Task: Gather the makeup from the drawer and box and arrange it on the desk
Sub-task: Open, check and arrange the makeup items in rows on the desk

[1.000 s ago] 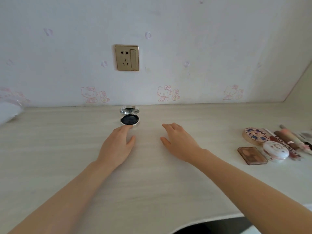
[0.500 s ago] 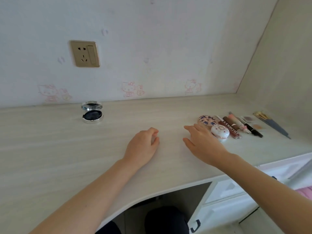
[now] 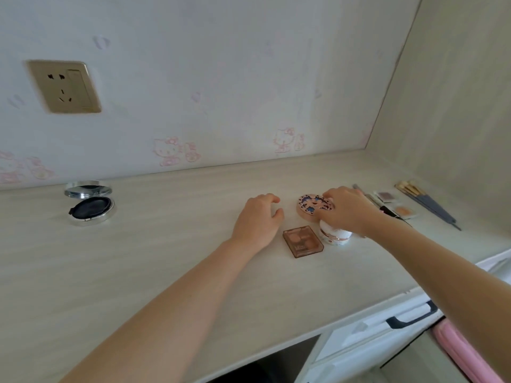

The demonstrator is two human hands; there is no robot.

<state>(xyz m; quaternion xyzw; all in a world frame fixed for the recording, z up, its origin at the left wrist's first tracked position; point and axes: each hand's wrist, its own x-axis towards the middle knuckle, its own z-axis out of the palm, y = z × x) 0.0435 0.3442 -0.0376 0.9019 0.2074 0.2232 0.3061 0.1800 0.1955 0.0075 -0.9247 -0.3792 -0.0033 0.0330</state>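
Note:
On the pale wood desk [image 3: 166,258], my right hand [image 3: 345,208] grips the right edge of a round pink compact with a blue pattern [image 3: 311,205], thumb below and fingers above. A white round jar [image 3: 336,234] sits partly under that wrist. Beside the jar lies a brown square palette [image 3: 302,241]. My left hand [image 3: 257,219] rests on the desk just left of them, fingers loosely curled and holding nothing. An open black cushion compact with a mirror lid [image 3: 90,207] stands far left. Two small pans [image 3: 387,196] [image 3: 405,211], a dark pencil [image 3: 388,211] and several brushes [image 3: 425,203] lie to the right.
A gold wall socket [image 3: 65,87] is on the wallpapered back wall. A wooden side panel [image 3: 456,106] closes the desk on the right. White drawers with a dark handle [image 3: 409,317] sit under the desk's right end, next to something pink [image 3: 464,352].
My view has swung right, away from the open black compact. Both hands have moved right across the desk, and my right hand has closed onto the round patterned compact.

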